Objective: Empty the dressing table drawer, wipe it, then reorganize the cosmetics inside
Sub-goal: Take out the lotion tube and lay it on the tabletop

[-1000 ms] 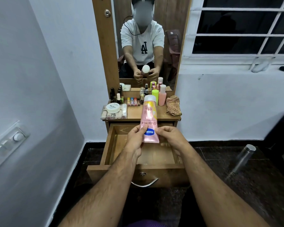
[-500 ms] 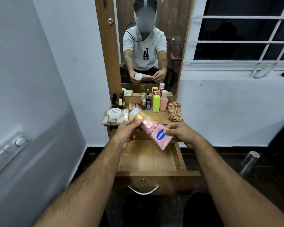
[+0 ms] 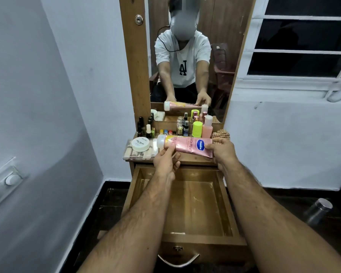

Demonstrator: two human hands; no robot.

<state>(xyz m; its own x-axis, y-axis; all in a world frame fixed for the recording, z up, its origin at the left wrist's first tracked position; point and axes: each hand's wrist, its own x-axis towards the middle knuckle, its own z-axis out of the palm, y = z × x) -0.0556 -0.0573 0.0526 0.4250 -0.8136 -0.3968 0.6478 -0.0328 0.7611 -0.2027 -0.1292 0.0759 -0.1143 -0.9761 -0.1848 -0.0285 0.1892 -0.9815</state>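
A pink lotion tube (image 3: 187, 145) with a white cap lies level across the front of the dressing table top, cap to the left. My left hand (image 3: 165, 160) pinches it near the cap. My right hand (image 3: 221, 149) grips its flat crimped end. Below them the wooden drawer (image 3: 230, 213) is pulled out, and nothing lies on its visible floor. Behind the tube stand a green stick (image 3: 197, 129), a pink bottle (image 3: 207, 127) and several small bottles and lip balms.
A clear box with a white round jar (image 3: 140, 144) on it sits at the table's left. A checked cloth (image 3: 222, 133) lies at the right. The mirror (image 3: 187, 56) rises behind. A steel bottle (image 3: 317, 211) lies on the dark floor, right.
The tube has turned from upright through a slant to level, cap now pointing left. Both hands rose from over the drawer to the table top's front edge.
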